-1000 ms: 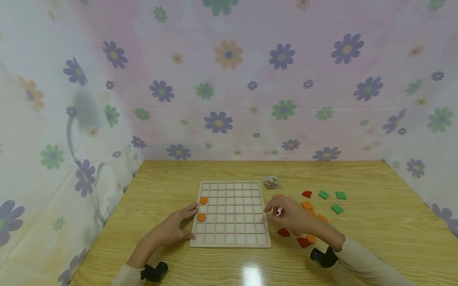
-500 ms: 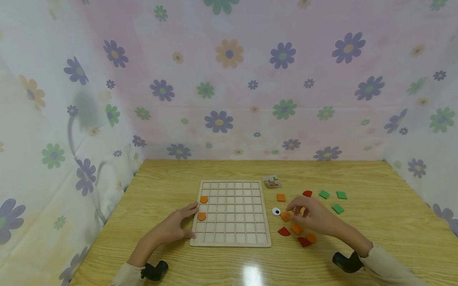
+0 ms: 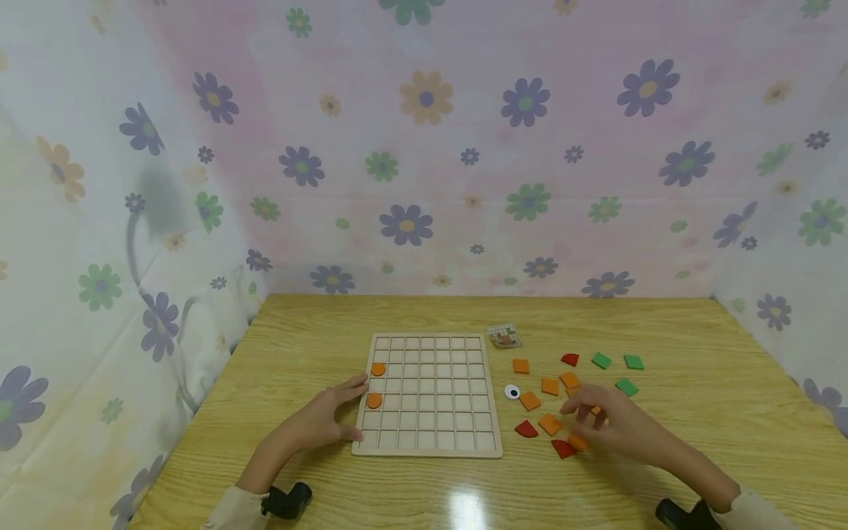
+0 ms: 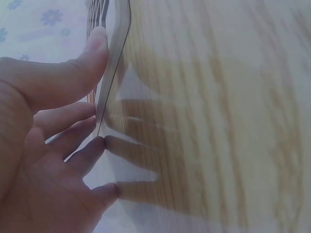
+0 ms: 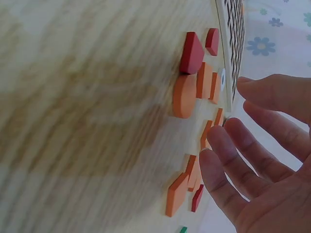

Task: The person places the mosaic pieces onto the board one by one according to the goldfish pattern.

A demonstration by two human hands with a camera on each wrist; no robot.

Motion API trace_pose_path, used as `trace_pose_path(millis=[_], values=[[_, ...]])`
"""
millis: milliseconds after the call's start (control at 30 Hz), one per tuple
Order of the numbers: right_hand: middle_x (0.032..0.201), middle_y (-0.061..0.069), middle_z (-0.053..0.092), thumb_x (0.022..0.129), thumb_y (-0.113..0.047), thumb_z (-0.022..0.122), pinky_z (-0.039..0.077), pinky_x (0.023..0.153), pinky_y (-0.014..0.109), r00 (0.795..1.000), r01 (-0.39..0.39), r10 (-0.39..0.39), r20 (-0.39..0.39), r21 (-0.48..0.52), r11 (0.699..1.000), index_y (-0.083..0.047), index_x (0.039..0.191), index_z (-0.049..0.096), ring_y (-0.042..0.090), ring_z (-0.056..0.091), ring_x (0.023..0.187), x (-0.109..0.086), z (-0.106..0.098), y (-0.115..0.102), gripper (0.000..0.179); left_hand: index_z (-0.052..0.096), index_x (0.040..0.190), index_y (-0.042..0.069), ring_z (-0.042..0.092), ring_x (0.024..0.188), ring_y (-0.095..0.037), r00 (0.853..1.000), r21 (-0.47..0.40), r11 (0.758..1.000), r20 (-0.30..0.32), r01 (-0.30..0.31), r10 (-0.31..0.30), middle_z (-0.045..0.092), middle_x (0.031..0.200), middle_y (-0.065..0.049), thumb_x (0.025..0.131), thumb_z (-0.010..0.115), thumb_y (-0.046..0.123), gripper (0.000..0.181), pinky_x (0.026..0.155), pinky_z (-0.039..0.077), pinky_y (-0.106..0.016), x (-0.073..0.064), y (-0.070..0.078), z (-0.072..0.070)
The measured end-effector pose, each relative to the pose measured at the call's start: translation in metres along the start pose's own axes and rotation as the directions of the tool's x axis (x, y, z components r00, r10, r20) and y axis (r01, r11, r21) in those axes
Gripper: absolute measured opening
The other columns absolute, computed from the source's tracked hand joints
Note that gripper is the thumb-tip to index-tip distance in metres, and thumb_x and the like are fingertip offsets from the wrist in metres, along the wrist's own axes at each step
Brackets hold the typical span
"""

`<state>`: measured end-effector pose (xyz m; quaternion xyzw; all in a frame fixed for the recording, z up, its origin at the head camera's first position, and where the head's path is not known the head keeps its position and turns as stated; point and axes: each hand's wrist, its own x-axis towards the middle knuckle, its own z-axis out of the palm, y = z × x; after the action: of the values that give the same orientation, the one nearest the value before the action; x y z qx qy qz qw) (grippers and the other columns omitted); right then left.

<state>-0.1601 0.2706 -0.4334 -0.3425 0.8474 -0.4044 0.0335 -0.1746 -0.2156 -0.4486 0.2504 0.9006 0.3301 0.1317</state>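
My left hand (image 3: 321,421) rests against the left edge of a pale wooden grid board (image 3: 429,449); in the left wrist view its thumb (image 4: 92,48) and fingers touch the rim. Two orange discs (image 3: 374,401) sit in the board's leftmost column. Over the loose pieces right of the board hovers my right hand (image 3: 619,425), holding nothing, its fingers loosely bent. Beneath and beside it lie another orange disc (image 5: 184,96), several orange squares (image 3: 550,424) and a red quarter-circle (image 3: 562,448). It partly hides some orange pieces in the head view.
A round eye piece (image 3: 512,392) lies just right of the board, near a second red quarter-circle (image 3: 526,428). A third red quarter-circle (image 3: 570,359) and green diamonds (image 3: 626,387) lie farther back. A small printed card (image 3: 505,336) is by the board's far right corner.
My right hand has let go of the eye piece beside the board and moved right, over the orange pieces. The left hand keeps its place at the board.
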Motion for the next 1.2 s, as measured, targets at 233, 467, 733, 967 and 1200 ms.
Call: trace_pose_path(millis=[233, 467, 733, 967, 1200], values=[[0.088, 0.005, 0.062, 0.081, -0.001, 0.072, 0.050, 0.051, 0.024, 0.999, 0.026, -0.025, -0.039, 0.011, 1.000, -0.007, 0.099, 0.065, 0.011, 0.056, 0.071, -0.015, 0.004, 0.006, 0.020, 0.037, 0.143, -0.002, 0.023, 0.138, -0.039, 1.000, -0.003, 1.000, 0.001, 0.002, -0.002, 0.025, 0.153, -0.015, 0.080, 0.076, 0.025, 0.079, 0.105, 0.009, -0.069, 0.000, 0.000, 0.000], [0.086, 0.001, 0.060, 0.074, -0.001, 0.078, 0.042, 0.045, 0.019, 0.993, 0.086, -0.088, -0.084, -0.025, 0.996, -0.011, 0.097, 0.066, 0.012, 0.050, 0.065, -0.021, 0.013, 0.009, 0.028, 0.037, 0.144, -0.002, 0.023, 0.138, -0.039, 1.000, -0.006, 1.000, -0.003, 0.001, -0.002, 0.025, 0.153, -0.016, 0.080, 0.076, 0.027, 0.080, 0.105, 0.009, -0.069, 0.001, -0.001, 0.000], [0.093, -0.002, 0.059, 0.074, -0.005, 0.079, 0.043, 0.052, 0.021, 0.996, 0.048, -0.052, -0.077, -0.054, 0.997, -0.018, 0.099, 0.067, 0.009, 0.049, 0.068, -0.026, 0.021, 0.019, 0.031, 0.037, 0.144, -0.001, 0.022, 0.139, -0.037, 1.000, -0.004, 1.000, -0.002, 0.010, -0.010, 0.025, 0.153, -0.014, 0.079, 0.076, 0.027, 0.081, 0.106, 0.009, -0.067, 0.000, -0.002, 0.001], [0.093, -0.003, 0.059, 0.075, 0.000, 0.078, 0.043, 0.052, 0.021, 0.994, 0.073, -0.076, -0.073, -0.050, 0.996, -0.019, 0.096, 0.067, 0.008, 0.050, 0.067, -0.024, 0.024, 0.020, 0.030, 0.037, 0.144, 0.000, 0.022, 0.139, -0.038, 1.000, -0.017, 1.000, 0.000, 0.011, -0.011, 0.024, 0.153, -0.014, 0.079, 0.076, 0.027, 0.081, 0.106, 0.008, -0.067, 0.000, -0.002, 0.001], [0.090, -0.005, 0.060, 0.073, 0.002, 0.078, 0.044, 0.049, 0.020, 0.993, 0.079, -0.085, -0.076, -0.081, 0.994, -0.019, 0.093, 0.067, 0.004, 0.051, 0.065, -0.022, 0.024, 0.022, 0.031, 0.037, 0.144, -0.001, 0.022, 0.138, -0.039, 1.000, -0.008, 1.000, -0.007, 0.005, -0.005, 0.024, 0.153, -0.015, 0.079, 0.077, 0.026, 0.081, 0.106, 0.008, -0.067, -0.001, -0.002, 0.001]])
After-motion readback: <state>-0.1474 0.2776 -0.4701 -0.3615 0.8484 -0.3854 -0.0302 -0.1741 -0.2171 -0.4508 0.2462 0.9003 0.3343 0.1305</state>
